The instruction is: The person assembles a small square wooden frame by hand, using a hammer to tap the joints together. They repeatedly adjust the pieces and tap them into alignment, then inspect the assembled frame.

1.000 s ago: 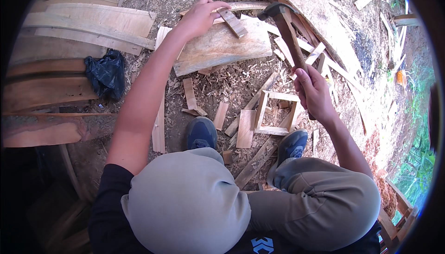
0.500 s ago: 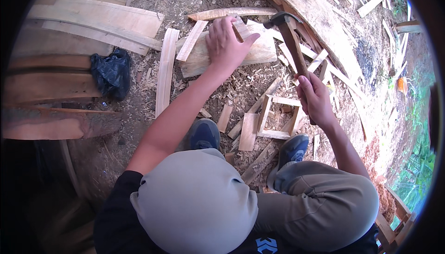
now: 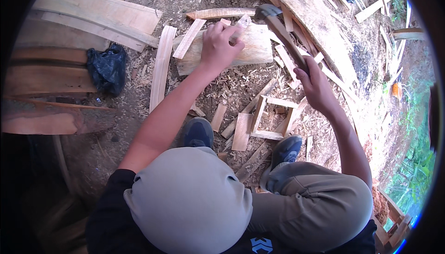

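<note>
My left hand (image 3: 219, 46) is closed over a thick wooden block (image 3: 254, 50) lying on the ground ahead of me. Its fingers grip a small pale piece of wood (image 3: 244, 21), mostly hidden by the hand. My right hand (image 3: 317, 87) is wrapped around the wooden handle of a claw hammer (image 3: 288, 38). The hammer's dark head is raised just right of the small piece, apart from it. A thin wooden slat (image 3: 189, 38) leans on the block's left end. Nearer my feet sits a small open square wooden frame (image 3: 267, 134).
Long curved boards (image 3: 92, 15) are stacked at the left, with a black plastic bag (image 3: 106, 68) against them. A narrow plank (image 3: 162, 66) lies left of the block. A large log slab (image 3: 320, 36) curves along the right. Wood shavings and offcuts cover the dirt.
The hammer head has moved left and slightly up, closer to my left hand. My left hand has shifted a little left and down, and the small wooden piece has turned in its fingers.
</note>
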A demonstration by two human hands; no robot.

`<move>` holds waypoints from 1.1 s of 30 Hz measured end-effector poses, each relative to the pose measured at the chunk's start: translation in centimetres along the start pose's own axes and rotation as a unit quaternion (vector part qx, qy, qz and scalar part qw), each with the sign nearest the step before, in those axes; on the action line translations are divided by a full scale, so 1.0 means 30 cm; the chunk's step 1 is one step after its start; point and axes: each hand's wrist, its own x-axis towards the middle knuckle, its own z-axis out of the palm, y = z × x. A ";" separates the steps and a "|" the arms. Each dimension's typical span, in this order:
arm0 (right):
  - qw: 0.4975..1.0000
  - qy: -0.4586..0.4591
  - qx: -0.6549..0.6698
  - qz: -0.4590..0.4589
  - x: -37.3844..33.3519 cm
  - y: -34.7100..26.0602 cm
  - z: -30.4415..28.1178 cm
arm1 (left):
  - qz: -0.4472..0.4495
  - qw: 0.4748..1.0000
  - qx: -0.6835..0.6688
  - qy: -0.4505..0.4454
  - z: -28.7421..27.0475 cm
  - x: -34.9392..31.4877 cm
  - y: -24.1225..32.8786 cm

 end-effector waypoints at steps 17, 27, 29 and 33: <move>0.993 0.113 -0.009 -0.035 0.067 -0.072 0.027 | -0.002 1.000 0.003 0.013 0.016 -0.004 0.003; 0.991 0.119 -0.039 -0.044 0.094 -0.088 0.013 | -0.013 1.000 0.007 0.021 0.013 -0.010 -0.002; 0.987 0.137 -0.015 -0.077 0.086 -0.097 0.023 | -0.022 1.000 0.012 0.014 0.008 -0.013 0.001; 0.994 0.045 -0.080 -0.056 0.077 0.006 0.082 | -0.014 0.999 0.021 0.023 0.026 -0.012 0.013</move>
